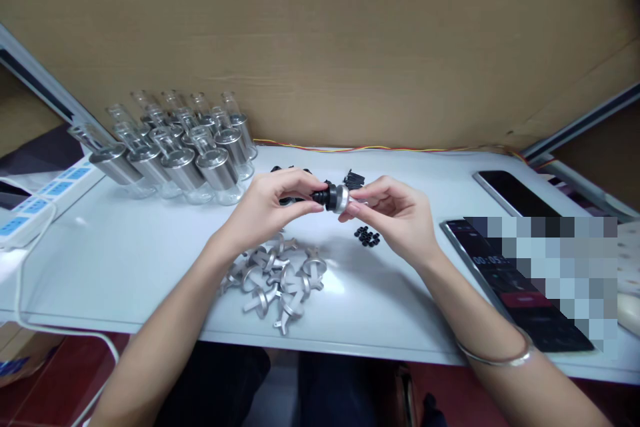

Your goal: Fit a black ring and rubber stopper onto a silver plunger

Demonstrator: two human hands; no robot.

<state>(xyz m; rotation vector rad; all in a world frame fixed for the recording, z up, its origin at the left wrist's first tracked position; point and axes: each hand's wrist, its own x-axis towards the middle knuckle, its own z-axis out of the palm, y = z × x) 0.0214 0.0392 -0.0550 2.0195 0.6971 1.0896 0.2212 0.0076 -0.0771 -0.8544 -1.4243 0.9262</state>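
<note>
- Above the middle of the white bench (125, 260), the two hands meet, and one small part is held between them, up off the bench.
- The part has a black piece (325, 196) on its left end and a silver cap (341, 199) on its right end. The two ends touch each other.
- The part lies sideways, so its long line runs from left to right, from one hand to the other.
- The left hand (270, 203) is closed on the black piece, pinching it with thumb and fingertips.
- The right hand (395, 210) is closed on the silver cap in the same way, with its fingers curled.
- Both hands are just as near to the part, one at each end.
- Right below the hands, nearer the person, lies a heap of silver metal pieces (277, 277).
- A little bunch of tiny black rings (367, 236) lies just under the right hand.
- More black parts (354, 179) lie behind the hands.
- Far to the left stands a group of glass bottles with silver tops (185, 150), well apart from the hands.
- Two phones (510, 192) lie to the right.
</note>
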